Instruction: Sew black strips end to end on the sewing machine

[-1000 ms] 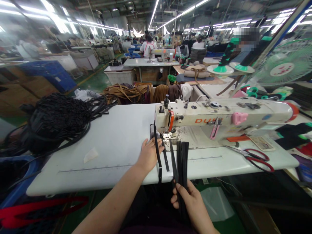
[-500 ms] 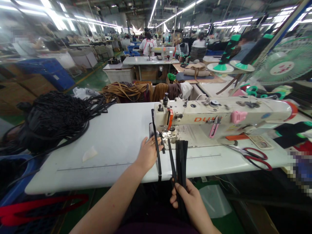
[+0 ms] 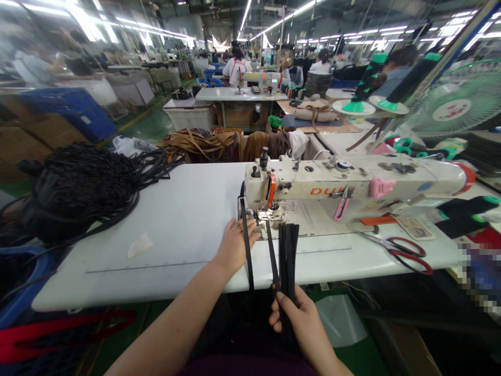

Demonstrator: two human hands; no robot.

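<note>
Beside the needle area of the sewing machine (image 3: 297,188), my left hand (image 3: 235,243) lies with its fingers stretched towards the presser foot. A narrow black strap (image 3: 247,250) runs across those fingers, from the machine's left side down over the table edge. What is under the fingertips is hidden. My right hand (image 3: 295,310), at the front edge, is closed around a bundle of black straps (image 3: 288,256) whose upper ends rest on the table. One separate black strap (image 3: 272,250) reaches from this hand up to the presser foot.
Red-handled scissors (image 3: 409,253) lie on the right of the white table (image 3: 176,209). Pink snips (image 3: 343,203) hang on the machine. A large heap of black straps (image 3: 86,188) covers the left end, near a white scrap (image 3: 140,245). Thread cones (image 3: 364,89) and a fan (image 3: 454,107) stand right.
The strap across my left hand has slid down, its upper end now lower beside the machine. A short strap end by the left fingertips no longer shows. The view has shifted slightly.
</note>
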